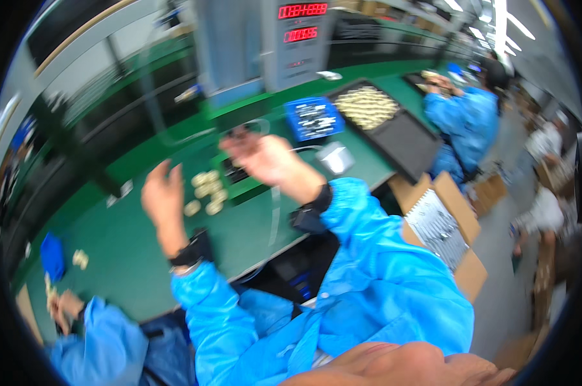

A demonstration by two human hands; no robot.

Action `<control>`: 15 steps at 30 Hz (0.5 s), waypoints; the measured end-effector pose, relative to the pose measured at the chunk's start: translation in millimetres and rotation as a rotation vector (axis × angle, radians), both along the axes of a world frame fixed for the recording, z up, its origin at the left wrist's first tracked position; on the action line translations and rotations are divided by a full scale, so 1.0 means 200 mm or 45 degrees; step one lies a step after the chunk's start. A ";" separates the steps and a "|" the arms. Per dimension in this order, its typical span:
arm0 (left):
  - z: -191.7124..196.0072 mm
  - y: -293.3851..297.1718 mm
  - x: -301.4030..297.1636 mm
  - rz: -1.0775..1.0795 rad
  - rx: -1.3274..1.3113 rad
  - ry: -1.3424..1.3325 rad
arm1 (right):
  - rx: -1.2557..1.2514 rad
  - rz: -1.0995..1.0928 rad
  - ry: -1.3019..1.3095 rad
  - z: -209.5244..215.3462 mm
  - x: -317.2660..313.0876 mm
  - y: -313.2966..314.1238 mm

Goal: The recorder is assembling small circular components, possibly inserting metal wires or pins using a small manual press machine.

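Forearms in bright blue sleeves are raised over the green table in the head view, each wrist being banded by a black strap with a dark box, that of the left wrist and that of the right. The left hand is held up above the tabletop with its fingers pointed away from the body and slightly bent; its grip is slack, thumb and fingers being parted. Just to its right, a loose cluster of cream pieces is spread on the table, between the two hands. The right hand is stretched forward and toward the left, its fingers bent over a dark fixture in front of the grey machine column. Its fingertips are blurred against something dark, so it cannot be told whether anything is grasped. Beyond the right hand, a blue tray filled with small parts is seen, with a white box placed nearer the body.
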State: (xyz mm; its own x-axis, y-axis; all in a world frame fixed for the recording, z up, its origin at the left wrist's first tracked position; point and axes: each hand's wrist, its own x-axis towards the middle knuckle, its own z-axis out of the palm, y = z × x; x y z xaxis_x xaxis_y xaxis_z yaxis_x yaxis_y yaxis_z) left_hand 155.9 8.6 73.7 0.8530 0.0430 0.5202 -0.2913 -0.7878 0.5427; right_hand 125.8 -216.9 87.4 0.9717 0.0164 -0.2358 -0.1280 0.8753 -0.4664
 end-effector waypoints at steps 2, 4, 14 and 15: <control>0.03 0.04 -0.02 0.004 0.020 0.028 | 0.125 0.160 -0.075 -0.02 0.03 0.01; 0.04 0.04 -0.02 -0.001 0.035 0.067 | 0.136 0.182 0.013 0.06 0.01 0.02; 0.05 -0.06 -0.04 -0.144 0.000 0.047 | -0.243 0.081 -0.072 0.03 -0.03 -0.04; 0.02 -0.06 -0.02 -0.149 0.021 0.024 | -0.385 0.026 -0.104 0.01 -0.02 -0.02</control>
